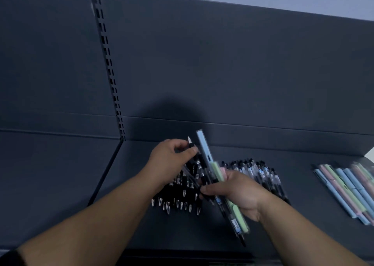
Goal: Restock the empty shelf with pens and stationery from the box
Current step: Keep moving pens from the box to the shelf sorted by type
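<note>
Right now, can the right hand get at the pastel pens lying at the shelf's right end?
Probably not yet: the way to the pastel pens looks free, but the right hand grips a bundle of mixed pens.

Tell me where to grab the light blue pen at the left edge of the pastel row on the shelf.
Probably pinch it mid-barrel, coming from above and from its open left side. The light blue pen lies flat on the shelf, with a pink pen tight against its right side and bare shelf on its left.
</note>
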Tool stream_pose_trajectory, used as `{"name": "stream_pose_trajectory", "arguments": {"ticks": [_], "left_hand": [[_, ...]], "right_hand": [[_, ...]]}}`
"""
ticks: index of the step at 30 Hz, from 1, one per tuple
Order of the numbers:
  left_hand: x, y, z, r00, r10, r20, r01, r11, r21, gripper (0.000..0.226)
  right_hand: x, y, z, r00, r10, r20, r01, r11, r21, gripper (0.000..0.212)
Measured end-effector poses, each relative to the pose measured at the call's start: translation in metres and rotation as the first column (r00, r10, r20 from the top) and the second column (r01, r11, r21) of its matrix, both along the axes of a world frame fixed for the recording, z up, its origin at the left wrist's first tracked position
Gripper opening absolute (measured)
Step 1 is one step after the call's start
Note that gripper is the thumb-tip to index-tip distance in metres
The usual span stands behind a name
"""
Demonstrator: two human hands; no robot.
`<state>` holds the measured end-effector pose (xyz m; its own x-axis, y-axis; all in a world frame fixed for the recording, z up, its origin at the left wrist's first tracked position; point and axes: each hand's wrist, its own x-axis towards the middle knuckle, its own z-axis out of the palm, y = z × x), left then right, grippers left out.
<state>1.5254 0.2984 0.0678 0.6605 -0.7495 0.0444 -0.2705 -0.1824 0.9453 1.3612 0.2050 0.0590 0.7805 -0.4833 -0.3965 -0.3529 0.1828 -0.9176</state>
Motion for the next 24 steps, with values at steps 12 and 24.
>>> {"name": "stream_pose_trajectory", "arguments": {"ticks": [12, 24], "left_hand": [[0.022, 0.017, -0.011, 0.923, 0.132, 0.361, -0.005, 0.943, -0.332, 0.016], [0.020, 0.041, -0.082, 0.766, -0.341, 0.545, 0.275, 0.940, 0.202, 0.027]], "right_hand": [[-0.011, -0.014, -0.008, 0.974, -0.226, -0.029, 0.226, 0.974, -0.008, 0.034], [-0.010, -0.013, -0.007, 0.982, -0.191, -0.011, 0.191, 0.979, 0.069, 0.043]]}}
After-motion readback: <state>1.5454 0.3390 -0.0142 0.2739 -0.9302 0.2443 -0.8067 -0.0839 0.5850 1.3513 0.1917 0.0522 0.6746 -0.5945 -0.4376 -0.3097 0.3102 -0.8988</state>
